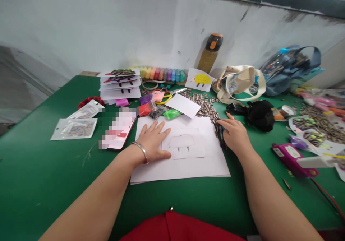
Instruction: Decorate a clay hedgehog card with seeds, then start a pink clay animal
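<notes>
My left hand (153, 142) lies flat with fingers spread on the left part of a stack of white paper (205, 167). Beside its thumb, a smaller sheet with a drawn rounded body and two short legs (185, 144) rests on the stack. Past the stack's right edge, my right hand (234, 135) has its fingers bent over dark pens (221, 135); whether it grips one is hidden. An orange-tipped pen (229, 116) shows by its fingers. A blank white card (183, 105) lies at the stack's far edge, near a bright green clay packet (171, 114).
A phone (122, 129) and seed packets (78, 128) lie left. Behind are stacked cards (120, 86), yellow-handled scissors (168, 98), striped seeds (206, 104), a bottle (211, 52) and a hedgehog picture (199, 79). A black pouch (261, 115) and purple device (292, 158) lie right.
</notes>
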Demonstrator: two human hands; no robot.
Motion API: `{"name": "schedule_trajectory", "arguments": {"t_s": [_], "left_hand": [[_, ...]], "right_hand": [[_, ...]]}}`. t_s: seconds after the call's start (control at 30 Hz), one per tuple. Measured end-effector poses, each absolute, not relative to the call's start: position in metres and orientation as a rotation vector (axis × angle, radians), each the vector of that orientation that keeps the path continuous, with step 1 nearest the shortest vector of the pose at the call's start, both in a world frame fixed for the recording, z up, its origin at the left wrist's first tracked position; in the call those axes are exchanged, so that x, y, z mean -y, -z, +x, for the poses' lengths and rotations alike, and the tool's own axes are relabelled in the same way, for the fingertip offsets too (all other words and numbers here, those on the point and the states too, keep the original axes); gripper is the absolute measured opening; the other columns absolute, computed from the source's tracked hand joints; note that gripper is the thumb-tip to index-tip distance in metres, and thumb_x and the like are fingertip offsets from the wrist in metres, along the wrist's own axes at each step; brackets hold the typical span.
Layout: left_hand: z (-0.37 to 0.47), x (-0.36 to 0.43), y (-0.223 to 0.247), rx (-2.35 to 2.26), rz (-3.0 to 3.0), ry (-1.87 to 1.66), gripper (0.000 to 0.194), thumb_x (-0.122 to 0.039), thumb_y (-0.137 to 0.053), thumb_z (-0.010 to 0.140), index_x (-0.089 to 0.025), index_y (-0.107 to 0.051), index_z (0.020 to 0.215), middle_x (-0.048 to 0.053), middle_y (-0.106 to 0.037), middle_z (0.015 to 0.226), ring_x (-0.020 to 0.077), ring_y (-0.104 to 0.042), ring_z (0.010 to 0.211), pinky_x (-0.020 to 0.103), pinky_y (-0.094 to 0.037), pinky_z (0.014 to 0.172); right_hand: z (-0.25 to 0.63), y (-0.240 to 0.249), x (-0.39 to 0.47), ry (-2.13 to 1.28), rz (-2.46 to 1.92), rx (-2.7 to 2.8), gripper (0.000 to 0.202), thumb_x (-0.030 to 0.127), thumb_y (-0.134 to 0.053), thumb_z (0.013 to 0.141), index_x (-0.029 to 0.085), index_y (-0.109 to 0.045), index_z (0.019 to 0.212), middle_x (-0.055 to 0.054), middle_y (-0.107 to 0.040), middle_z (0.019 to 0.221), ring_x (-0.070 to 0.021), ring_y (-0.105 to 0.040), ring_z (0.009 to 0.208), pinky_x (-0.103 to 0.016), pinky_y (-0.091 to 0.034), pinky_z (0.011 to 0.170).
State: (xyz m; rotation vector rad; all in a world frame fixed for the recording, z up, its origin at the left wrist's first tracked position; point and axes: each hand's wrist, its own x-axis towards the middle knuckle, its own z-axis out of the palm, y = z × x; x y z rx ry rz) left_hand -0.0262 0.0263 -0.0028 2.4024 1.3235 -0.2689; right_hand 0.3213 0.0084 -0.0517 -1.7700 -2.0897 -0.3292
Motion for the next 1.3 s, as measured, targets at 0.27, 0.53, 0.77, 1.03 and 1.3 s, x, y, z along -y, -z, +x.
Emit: {"name": "schedule_trajectory", "arguments": {"t_s": [0.27,0.53,0.77,1.03,1.3], "left_hand": [[-0.027,-0.025,0.004,-1.315,2.404,0.23,0.097,-0.066,-0.061,0.063,-0.025,-0.029,0.144,0.013,-0.012,0.155,0.0364,-0.004,0.141,0.06,-0.004,0.109],[-0.029,-0.024,0.003,-1.298,2.406,0.185,0.097,-0.068,-0.062,0.062,-0.027,-0.03,0.144,0.014,-0.013,0.155,0.038,-0.005,0.141,0.062,-0.003,0.108],[-0.03,-0.024,-0.001,-1.288,2.405,0.187,0.094,-0.063,-0.063,0.063,-0.027,-0.03,0.144,0.013,-0.012,0.155,0.0389,-0.006,0.141,0.062,-0.004,0.108],[-0.029,-0.023,-0.004,-1.307,2.379,0.211,0.095,-0.064,-0.064,0.063,-0.028,-0.03,0.144,0.012,-0.01,0.155,0.0366,-0.003,0.141,0.059,-0.004,0.11],[-0.029,-0.022,-0.007,-1.294,2.383,0.197,0.088,-0.06,-0.062,0.068,-0.028,-0.031,0.143,0.012,-0.012,0.155,0.0371,-0.005,0.141,0.06,-0.005,0.11]], "right_hand": [[0.29,0.022,0.005,0.402,-1.679,2.088,0.04,0.007,-0.045,0.075,0.019,-0.067,0.106,-0.009,-0.068,0.108,-0.0281,-0.055,0.11,-0.048,-0.042,0.094],[0.195,-0.014,-0.007,-0.146,-1.328,2.311,0.034,0.012,-0.041,0.086,0.021,-0.066,0.107,-0.006,-0.068,0.103,-0.022,-0.058,0.097,-0.037,-0.046,0.086],[0.161,0.006,-0.069,-0.161,-1.296,2.447,0.045,0.004,-0.037,0.08,0.016,-0.06,0.117,-0.008,-0.062,0.119,-0.0222,-0.052,0.109,-0.034,-0.04,0.092],[0.167,0.014,-0.096,0.031,-1.619,2.459,0.043,0.011,-0.042,0.082,0.024,-0.055,0.121,-0.009,-0.057,0.123,-0.0277,-0.047,0.106,-0.038,-0.037,0.085],[0.16,-0.003,-0.105,0.003,-1.648,2.468,0.04,0.013,-0.043,0.082,0.023,-0.057,0.118,-0.011,-0.059,0.115,-0.0284,-0.049,0.104,-0.039,-0.038,0.082]]}}
